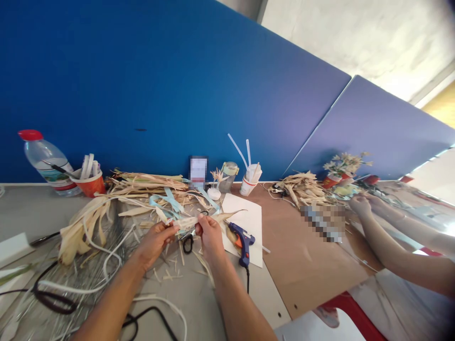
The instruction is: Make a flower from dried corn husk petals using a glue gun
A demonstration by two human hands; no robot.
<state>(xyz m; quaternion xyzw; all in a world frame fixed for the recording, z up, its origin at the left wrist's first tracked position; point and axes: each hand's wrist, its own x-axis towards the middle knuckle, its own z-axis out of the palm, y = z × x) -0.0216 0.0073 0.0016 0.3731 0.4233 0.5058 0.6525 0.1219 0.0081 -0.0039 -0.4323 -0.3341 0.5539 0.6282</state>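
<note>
My left hand and my right hand are both closed on a pale dried husk strip, one at each end, held just above the grey table. Under the strip lie black-handled scissors. A blue hot glue gun rests on a white sheet right of my right hand. A heap of dried husks with light blue ribbon spreads behind and left of my hands.
A water bottle with red cap and an orange cup stand at back left. A white cup with glue sticks stands mid-back. Another person's arms work at right on a brown board. Black and white cables trail near me.
</note>
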